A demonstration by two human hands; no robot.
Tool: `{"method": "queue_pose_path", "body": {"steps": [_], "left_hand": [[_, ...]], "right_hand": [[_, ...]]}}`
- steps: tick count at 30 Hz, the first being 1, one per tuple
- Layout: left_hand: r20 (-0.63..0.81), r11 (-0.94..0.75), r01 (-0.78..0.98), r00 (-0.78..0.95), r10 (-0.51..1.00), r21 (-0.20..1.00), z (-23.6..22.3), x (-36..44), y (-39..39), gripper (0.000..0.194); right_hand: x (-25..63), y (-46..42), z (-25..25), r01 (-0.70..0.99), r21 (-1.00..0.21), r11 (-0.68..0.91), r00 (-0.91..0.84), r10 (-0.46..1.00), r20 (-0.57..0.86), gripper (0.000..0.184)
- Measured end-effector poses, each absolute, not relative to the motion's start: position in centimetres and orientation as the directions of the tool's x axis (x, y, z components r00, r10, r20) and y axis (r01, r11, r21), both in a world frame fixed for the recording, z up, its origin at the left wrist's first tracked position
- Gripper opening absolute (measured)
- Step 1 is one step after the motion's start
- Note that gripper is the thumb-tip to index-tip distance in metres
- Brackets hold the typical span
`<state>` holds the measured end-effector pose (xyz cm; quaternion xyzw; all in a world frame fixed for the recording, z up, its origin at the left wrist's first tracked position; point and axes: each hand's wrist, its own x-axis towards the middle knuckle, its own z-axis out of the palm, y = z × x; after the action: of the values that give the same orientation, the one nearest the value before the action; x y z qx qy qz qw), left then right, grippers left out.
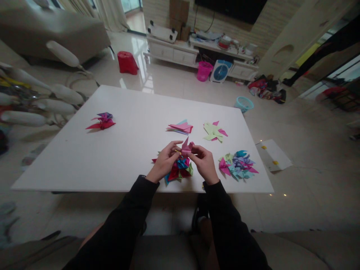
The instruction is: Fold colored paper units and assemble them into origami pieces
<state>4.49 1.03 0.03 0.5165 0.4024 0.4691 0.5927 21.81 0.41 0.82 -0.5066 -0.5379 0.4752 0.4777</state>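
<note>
My left hand (164, 162) and my right hand (204, 163) meet over the near edge of the white table (118, 150). Both pinch a pink folded paper piece (186, 147) held between the fingertips, fingers closed on it. Directly under the hands lies a pile of folded paper shapes (180, 170) in red, blue, green and pink. A second pile of folded pieces (238, 165), mostly blue, purple and green, sits to the right of my right hand.
Farther back lie a stack of flat pink and blue papers (180, 127) and light green and pink folded pieces (214, 131). A red and purple paper cluster (102, 121) sits far left. A white sheet (273, 155) and a turquoise basket (243, 104) are on the floor.
</note>
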Motion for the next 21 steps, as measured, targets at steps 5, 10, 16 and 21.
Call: {"method": "queue_pose_path", "body": {"steps": [5,10,16,21], "left_hand": [[-0.009,0.043,-0.155,0.217,0.976,0.987,0.0,4.4,1.2,0.027],[0.010,0.003,-0.063,0.212,0.977,0.998,0.3,4.2,1.3,0.024],[0.018,-0.015,-0.015,0.223,0.975,1.000,0.3,4.1,1.3,0.023],[0.018,-0.021,0.014,0.221,0.975,1.000,0.1,3.9,1.4,0.019]], "right_hand": [[21.9,0.5,0.7,0.053,-0.998,0.030,-0.022,0.999,0.029,0.028],[21.8,0.5,0.7,0.027,-0.999,0.037,-0.035,0.999,0.036,0.027],[21.7,0.4,1.4,0.090,-0.994,0.061,0.003,0.998,0.062,0.020],[22.0,0.2,1.9,0.191,-0.976,0.107,0.038,0.992,0.117,0.015]]}}
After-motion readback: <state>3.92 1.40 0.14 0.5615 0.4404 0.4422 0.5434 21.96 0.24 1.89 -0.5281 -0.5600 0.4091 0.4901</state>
